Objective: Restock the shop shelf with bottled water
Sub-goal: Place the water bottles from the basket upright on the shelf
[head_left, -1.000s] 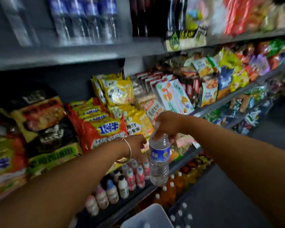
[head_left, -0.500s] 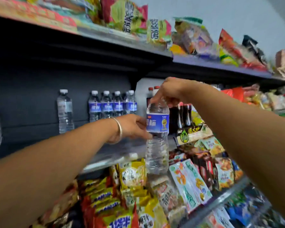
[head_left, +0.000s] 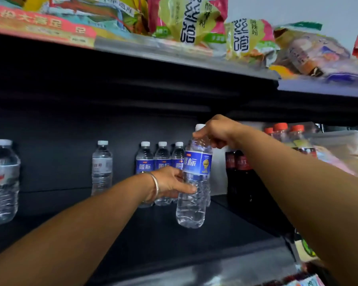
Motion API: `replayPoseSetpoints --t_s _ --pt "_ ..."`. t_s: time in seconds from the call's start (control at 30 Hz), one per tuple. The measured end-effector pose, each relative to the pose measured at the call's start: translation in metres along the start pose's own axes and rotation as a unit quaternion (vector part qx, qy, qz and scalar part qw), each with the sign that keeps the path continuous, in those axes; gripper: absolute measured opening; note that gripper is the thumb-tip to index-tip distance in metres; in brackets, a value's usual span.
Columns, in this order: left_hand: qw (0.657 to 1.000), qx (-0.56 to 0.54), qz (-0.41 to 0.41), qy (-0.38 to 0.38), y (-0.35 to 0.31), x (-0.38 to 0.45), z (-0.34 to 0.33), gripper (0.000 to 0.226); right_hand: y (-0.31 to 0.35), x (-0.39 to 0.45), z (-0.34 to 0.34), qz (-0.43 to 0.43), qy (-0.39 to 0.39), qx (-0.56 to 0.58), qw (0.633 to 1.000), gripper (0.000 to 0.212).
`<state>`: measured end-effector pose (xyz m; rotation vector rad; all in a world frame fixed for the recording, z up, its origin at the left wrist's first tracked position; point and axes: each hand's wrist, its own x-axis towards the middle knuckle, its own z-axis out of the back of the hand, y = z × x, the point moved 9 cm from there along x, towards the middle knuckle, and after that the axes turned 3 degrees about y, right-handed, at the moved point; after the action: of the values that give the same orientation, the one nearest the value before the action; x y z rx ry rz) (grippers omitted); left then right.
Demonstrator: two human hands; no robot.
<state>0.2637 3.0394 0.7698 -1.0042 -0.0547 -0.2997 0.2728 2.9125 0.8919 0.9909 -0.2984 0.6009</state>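
Observation:
A clear water bottle (head_left: 194, 182) with a blue label and white cap hangs upright just above the dark shelf (head_left: 163, 240). My right hand (head_left: 217, 131) pinches its neck below the cap. My left hand (head_left: 172, 182), with a silver bangle on the wrist, holds the bottle's body from the left, thumb across its front. Behind it a row of matching blue-label bottles (head_left: 161, 162) stands at the back of the shelf.
A grey-label water bottle (head_left: 101, 166) stands alone further left, and another bottle (head_left: 2, 180) at the far left edge. Dark cola bottles (head_left: 238, 170) with red caps stand right of the row. Snack packets (head_left: 194, 19) fill the shelf above.
Both hands have raised the bottle from the snack shelves up to the water shelf and moved it in over the shelf. My view has tilted upward.

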Motion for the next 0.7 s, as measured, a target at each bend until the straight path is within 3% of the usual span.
replayPoseSetpoints --t_s 0.17,0.3,0.4,0.53,0.63,0.7 --pt "0.994 0.059 0.004 -0.089 0.028 0.035 0.020 0.051 -0.026 0.039 -0.022 0.010 0.018 0.000 1.000 0.033" --pt "0.991 0.047 0.000 -0.123 0.045 0.055 0.024 0.029 -0.049 0.062 -0.038 0.002 0.030 -0.003 1.000 0.021" --pt "0.986 0.043 0.001 -0.164 0.052 0.066 0.031 0.023 -0.061 0.074 -0.040 -0.003 0.015 -0.010 1.000 0.039" --pt "0.968 0.091 0.032 -0.233 0.066 0.076 0.045 0.050 -0.065 0.074 -0.057 -0.013 0.082 -0.041 0.996 0.052" --pt "0.952 0.139 0.052 -0.268 0.067 0.078 0.051 0.048 -0.065 0.074 -0.066 -0.024 0.082 -0.044 0.995 0.064" --pt "0.942 0.172 0.067 -0.281 0.064 0.077 0.051 0.046 -0.067 0.080 -0.066 -0.030 0.060 -0.060 0.996 0.056"
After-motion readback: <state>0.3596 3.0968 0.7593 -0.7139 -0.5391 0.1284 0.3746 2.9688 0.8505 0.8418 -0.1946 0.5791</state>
